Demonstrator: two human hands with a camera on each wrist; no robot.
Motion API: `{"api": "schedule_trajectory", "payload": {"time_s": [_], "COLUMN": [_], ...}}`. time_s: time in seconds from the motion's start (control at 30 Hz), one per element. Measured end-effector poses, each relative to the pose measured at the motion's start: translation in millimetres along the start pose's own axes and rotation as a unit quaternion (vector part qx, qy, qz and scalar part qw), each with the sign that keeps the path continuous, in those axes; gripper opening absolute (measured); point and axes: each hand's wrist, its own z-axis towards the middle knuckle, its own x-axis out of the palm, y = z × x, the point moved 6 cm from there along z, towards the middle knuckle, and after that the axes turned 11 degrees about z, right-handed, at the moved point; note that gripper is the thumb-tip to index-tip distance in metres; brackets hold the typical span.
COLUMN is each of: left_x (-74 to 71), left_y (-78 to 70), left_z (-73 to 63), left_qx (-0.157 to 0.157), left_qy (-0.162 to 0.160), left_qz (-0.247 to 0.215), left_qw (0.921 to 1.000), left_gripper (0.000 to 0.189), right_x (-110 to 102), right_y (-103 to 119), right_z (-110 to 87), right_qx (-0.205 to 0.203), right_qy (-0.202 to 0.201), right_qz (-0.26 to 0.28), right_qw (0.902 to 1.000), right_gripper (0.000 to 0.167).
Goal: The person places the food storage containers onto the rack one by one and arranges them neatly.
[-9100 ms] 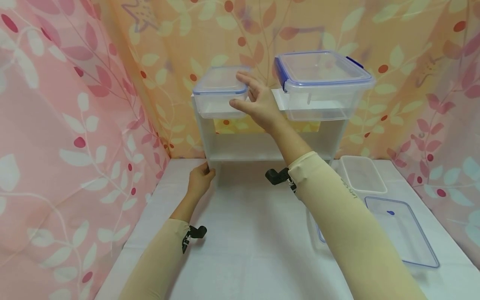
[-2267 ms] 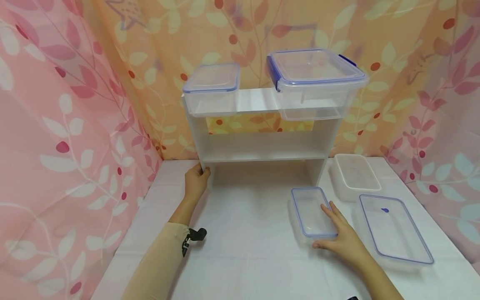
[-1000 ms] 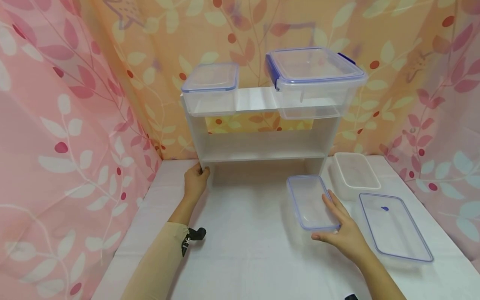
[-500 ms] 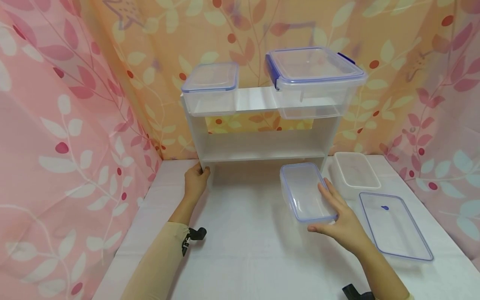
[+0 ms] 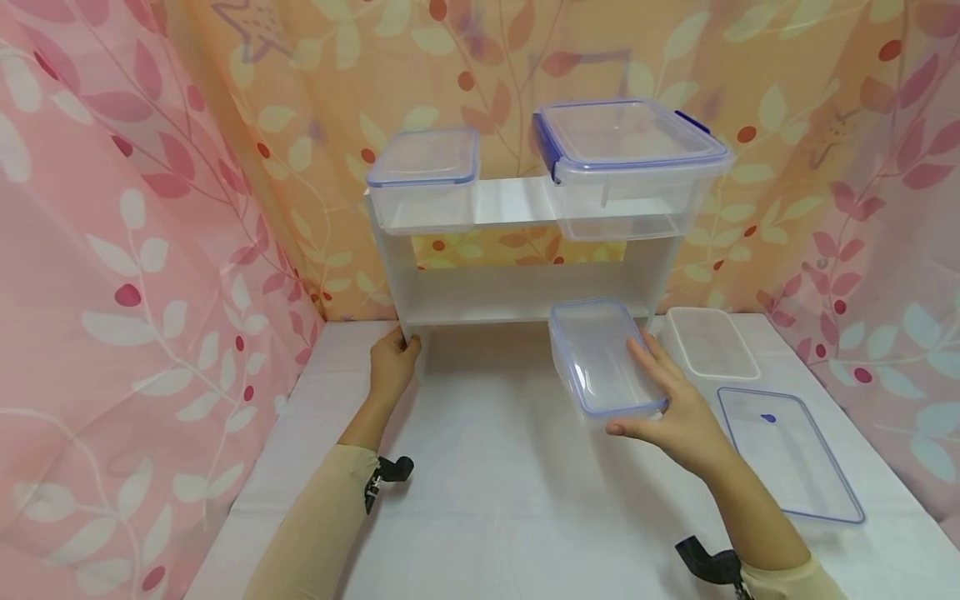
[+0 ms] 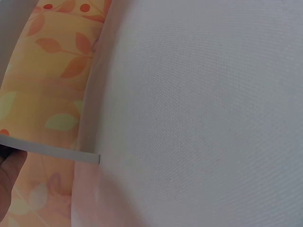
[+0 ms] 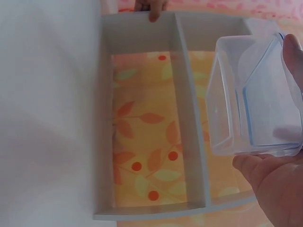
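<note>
My right hand (image 5: 678, 421) grips a clear rectangular food container (image 5: 603, 358) with a blue-rimmed lid by its right side and near corner. The container is raised above the table, in front of the lower right part of a white two-tier shelf (image 5: 517, 292). In the right wrist view, the thumb and fingers lie on opposite sides of the container (image 7: 258, 94). My left hand (image 5: 392, 362) holds the lower front edge of the shelf's left side panel; some of its fingers are hidden behind the panel.
On the shelf top stand a smaller lidded container (image 5: 423, 183) at left and a large one with blue clips (image 5: 633, 171) at right. A frosted container (image 5: 712, 346) and a flat blue-rimmed container (image 5: 791, 454) lie on the white tablecloth at right. Patterned curtains surround the table.
My right hand has come down from the shelf top, taken hold of the blue-rimmed container on the table, and lifted it forward and slightly left toward the shelf. The left hand stays put.
</note>
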Motion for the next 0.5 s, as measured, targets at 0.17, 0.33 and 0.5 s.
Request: {"api": "schedule_trajectory", "payload": {"time_s": [0.17,0.33,0.5], "left_x": [-0.5,-0.5,-0.4], "left_y": [0.0,0.0,0.0], "left_z": [0.2,0.2,0.2], "left_qx": [0.004,0.006,0.004], "left_qy": [-0.005,-0.007,-0.011], "left_qz": [0.001,0.001,0.003], "left_qw": [1.0000,1.0000,0.9999], "left_gripper": [0.029,0.026,0.023], "right_x": [-5,-9,-12], "right_y": [5,7,7], "right_z": [12.6,25.9,40.0], "right_qx": [-0.001,0.003,0.001], "right_qy": [-0.001,-0.007,-0.013], "right_qz": [0.004,0.000,-0.007], "right_qw": [1.0000,1.0000,0.9999], "right_gripper": [0.114,0.113,0.114]}}
